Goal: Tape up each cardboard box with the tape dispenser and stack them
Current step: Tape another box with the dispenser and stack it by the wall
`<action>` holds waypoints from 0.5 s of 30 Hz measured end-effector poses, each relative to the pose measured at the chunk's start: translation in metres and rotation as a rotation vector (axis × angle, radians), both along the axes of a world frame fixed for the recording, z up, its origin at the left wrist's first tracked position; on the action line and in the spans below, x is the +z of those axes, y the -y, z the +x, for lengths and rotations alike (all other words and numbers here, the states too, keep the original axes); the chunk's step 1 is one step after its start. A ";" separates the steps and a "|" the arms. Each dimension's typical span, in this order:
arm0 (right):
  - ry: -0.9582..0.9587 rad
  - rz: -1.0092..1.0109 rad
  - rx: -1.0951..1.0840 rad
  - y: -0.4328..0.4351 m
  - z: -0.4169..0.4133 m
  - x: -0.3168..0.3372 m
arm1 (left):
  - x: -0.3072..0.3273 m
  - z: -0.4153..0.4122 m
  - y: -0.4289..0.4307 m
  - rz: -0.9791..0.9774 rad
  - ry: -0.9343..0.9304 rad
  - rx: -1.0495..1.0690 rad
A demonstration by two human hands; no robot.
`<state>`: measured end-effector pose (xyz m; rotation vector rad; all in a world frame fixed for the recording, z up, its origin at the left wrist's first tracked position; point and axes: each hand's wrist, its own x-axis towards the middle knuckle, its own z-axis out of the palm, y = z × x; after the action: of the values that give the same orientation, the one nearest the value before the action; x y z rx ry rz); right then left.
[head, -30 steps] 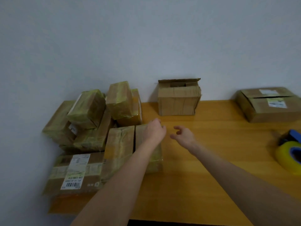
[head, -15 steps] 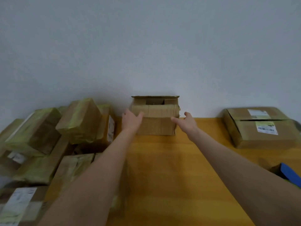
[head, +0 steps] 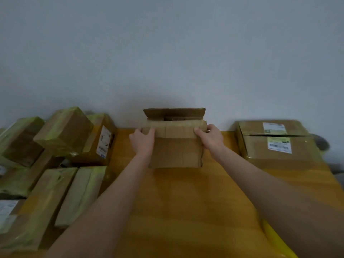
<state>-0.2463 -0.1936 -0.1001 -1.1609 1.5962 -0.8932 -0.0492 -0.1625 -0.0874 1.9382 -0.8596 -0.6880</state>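
Open box: a small brown cardboard box [head: 175, 146] stands on the bench in the middle of the frame, close to the grey wall [head: 167, 53]. Its back flap stands up and the top is open; a lighter band of cardboard runs across the top of its front face.
Left hand: the left hand [head: 142, 140] grips the left side of the open box near the top, with the thumb on the front face and the fingers bent round the corner.
Right hand: the right hand [head: 209, 137] grips the upper right corner of the same box, with the thumb on the front and the fingers curled round the side.
Bench: a yellow-orange wooden bench [head: 186, 202] fills the lower half of the frame under both forearms.
Taped boxes: a pile of brown cardboard boxes wrapped in yellowish tape [head: 63, 133] lies at the left of the frame, some tilted on others, apart from the open box.
Large box: a wide, flat brown cardboard box with two white labels [head: 275, 144] sits at the right of the frame, with a dark slit between its top flaps.
Lower right corner: a yellow shape [head: 275, 243] is cut by the frame edge, too blurred to name.
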 end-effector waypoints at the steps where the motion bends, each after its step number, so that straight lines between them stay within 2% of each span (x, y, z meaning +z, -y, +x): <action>1: -0.008 -0.014 -0.014 -0.010 -0.010 0.000 | 0.001 -0.010 -0.008 -0.019 0.010 0.003; 5: -0.010 -0.028 -0.075 -0.077 -0.061 0.005 | 0.004 -0.054 -0.057 -0.088 0.007 -0.035; 9: -0.034 0.015 -0.109 -0.152 -0.102 0.003 | -0.007 -0.092 -0.118 -0.092 -0.081 -0.110; 15: -0.072 0.118 -0.092 -0.225 -0.144 -0.012 | -0.033 -0.130 -0.188 0.095 -0.079 -0.131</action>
<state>-0.3902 0.0317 -0.1122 -1.0548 1.7489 -0.8123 -0.1793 0.0253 -0.1202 1.9370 -0.9254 -0.8919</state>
